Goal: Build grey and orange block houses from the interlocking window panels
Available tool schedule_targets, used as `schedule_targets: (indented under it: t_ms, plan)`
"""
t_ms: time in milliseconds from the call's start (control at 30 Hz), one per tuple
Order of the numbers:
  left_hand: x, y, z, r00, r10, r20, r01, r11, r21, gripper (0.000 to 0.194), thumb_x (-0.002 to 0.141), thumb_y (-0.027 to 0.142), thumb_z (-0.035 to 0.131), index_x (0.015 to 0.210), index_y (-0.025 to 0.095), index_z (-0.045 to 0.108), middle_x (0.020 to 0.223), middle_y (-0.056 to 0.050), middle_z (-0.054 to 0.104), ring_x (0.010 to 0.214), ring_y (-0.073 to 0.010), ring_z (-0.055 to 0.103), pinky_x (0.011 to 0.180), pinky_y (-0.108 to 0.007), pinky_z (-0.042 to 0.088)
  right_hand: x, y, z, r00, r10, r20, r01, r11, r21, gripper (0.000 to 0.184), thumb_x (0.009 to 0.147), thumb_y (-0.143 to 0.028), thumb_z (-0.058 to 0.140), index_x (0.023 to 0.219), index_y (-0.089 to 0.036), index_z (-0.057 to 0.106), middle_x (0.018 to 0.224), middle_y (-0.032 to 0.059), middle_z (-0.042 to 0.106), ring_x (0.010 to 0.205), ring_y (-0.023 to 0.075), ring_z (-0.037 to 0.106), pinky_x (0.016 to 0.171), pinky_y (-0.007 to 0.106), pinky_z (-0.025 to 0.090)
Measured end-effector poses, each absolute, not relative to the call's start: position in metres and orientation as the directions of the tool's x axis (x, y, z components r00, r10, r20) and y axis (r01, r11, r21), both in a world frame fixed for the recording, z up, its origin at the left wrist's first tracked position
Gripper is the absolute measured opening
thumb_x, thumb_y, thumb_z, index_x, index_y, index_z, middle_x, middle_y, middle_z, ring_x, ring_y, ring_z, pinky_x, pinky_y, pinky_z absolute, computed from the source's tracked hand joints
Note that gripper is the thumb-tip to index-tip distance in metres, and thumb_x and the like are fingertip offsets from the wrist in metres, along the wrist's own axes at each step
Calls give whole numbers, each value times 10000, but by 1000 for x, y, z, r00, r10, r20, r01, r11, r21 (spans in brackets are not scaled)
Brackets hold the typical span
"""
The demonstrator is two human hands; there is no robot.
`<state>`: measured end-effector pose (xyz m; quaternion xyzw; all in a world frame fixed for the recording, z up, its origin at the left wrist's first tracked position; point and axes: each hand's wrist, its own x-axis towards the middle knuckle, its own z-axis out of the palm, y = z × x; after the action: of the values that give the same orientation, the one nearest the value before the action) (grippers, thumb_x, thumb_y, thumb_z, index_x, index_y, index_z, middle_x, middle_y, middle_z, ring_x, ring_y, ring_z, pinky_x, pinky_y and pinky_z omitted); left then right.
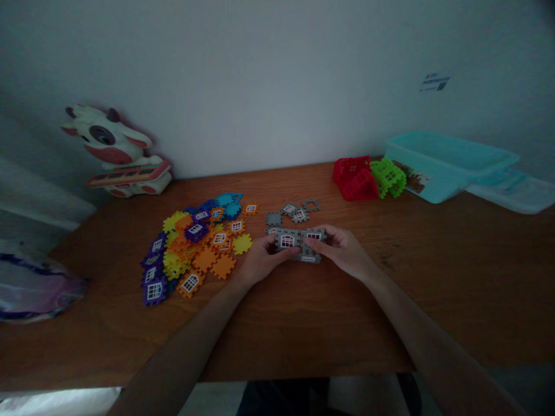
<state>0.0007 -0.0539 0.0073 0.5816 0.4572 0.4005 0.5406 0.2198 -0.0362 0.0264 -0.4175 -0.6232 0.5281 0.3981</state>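
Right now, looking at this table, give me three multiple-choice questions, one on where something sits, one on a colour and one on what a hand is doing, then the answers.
1. Where is the red tile model relative to the green tile model?
A. To its left
B. To its right
C. On top of it

2. What colour are the joined tiles?
A. Orange
B. Purple
C. Grey

3. What is the left hand doing?
A. Lying flat beside the tiles
B. Holding the tiles together with the right hand
C. Lifted clear of the tiles

Answers:
1. A, because the red model stands just left of the green one.
2. C, because their frames are grey around white windows.
3. B, because the hands grip the tiles from opposite sides.
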Motion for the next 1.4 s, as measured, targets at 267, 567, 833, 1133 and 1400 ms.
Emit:
schedule_targets:
  t_ms: [267,567,833,1133,1400]
  plan:
    - [2,-54,15,238,971,-5,93,-18,995,353,785,496,790,1001,218,760,1050,-38,788,943,-236,721,920,-401,556,219,-38,33,-317,946,70,126,116,-985,349,847,-583,664,914,-254,763,873,26,761,787,199,683,709,326,541]
    - [1,-53,11,210,978,-13,96,-7,995,328,793,489,788,969,214,757,1001,-30,782,897,-215,707,881,-370,545,218,-37,33,-259,962,86,27,97,-995,331,864,-582,666,906,-272,773,896,20,754,862,202,677,784,338,527]
    - [0,-54,11,177,984,-24,148,-3,989,394,776,533,788,945,179,753,995,-52,782,886,-210,695,855,-337,527,229,-27,34,-68,996,-54,-421,-78,-904,536,620,-330,931,1106,-324,705,925,-38,738,840,158,693,778,316,583]
    - [-2,-54,8,212,977,-14,157,-20,987,379,764,494,811,944,170,729,923,-37,758,802,-171,667,761,-289,517,225,-29,39,-60,998,-31,-431,-54,-901,569,597,-277,949,1104,-329,696,877,-58,752,818,126,695,811,274,560]
    - [-9,-47,9,44,994,100,128,-105,986,598,850,752,544,752,172,651,713,-22,662,685,-165,612,664,-281,500,227,-26,28,-45,996,-80,-313,-91,-946,461,545,-377,955,856,-244,641,845,-35,724,776,153,697,737,310,565]
